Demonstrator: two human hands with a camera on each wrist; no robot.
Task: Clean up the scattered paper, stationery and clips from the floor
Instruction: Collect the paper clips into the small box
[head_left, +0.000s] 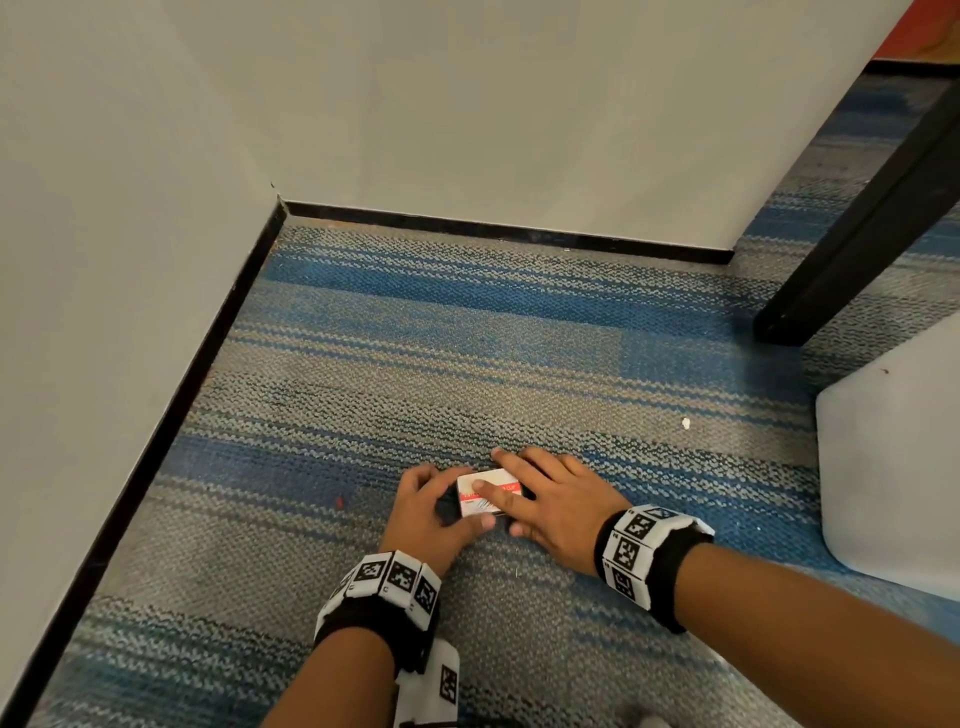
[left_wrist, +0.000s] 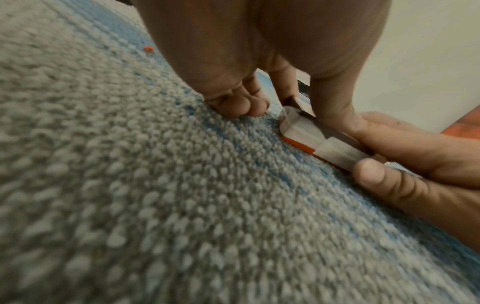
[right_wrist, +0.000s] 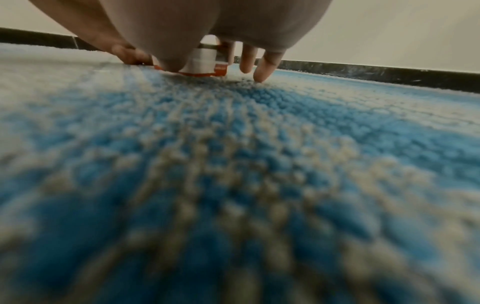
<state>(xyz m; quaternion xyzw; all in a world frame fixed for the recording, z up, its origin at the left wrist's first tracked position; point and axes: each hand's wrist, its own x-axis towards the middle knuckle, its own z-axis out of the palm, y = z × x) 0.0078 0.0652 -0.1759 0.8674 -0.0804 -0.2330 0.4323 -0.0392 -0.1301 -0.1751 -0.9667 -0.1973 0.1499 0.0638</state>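
Observation:
A small white and red clip box (head_left: 485, 493) lies on the blue and grey carpet, near the bottom middle of the head view. My left hand (head_left: 447, 501) grips its left end, fingers curled and thumb along the near side. My right hand (head_left: 506, 501) holds the right end, index finger across the top and thumb at the near edge. In the left wrist view the box (left_wrist: 309, 133) shows an end flap under my left thumb, with the right hand's fingers (left_wrist: 405, 162) pinching it. In the right wrist view the box (right_wrist: 205, 61) sits under the palm.
A white paper scrap (head_left: 685, 423) lies on the carpet beyond my right hand. A tiny red bit (head_left: 340, 502) lies left of my left hand. White walls with black skirting (head_left: 493, 228) form a corner. A black leg (head_left: 857, 234) and a white object (head_left: 893, 467) stand at right.

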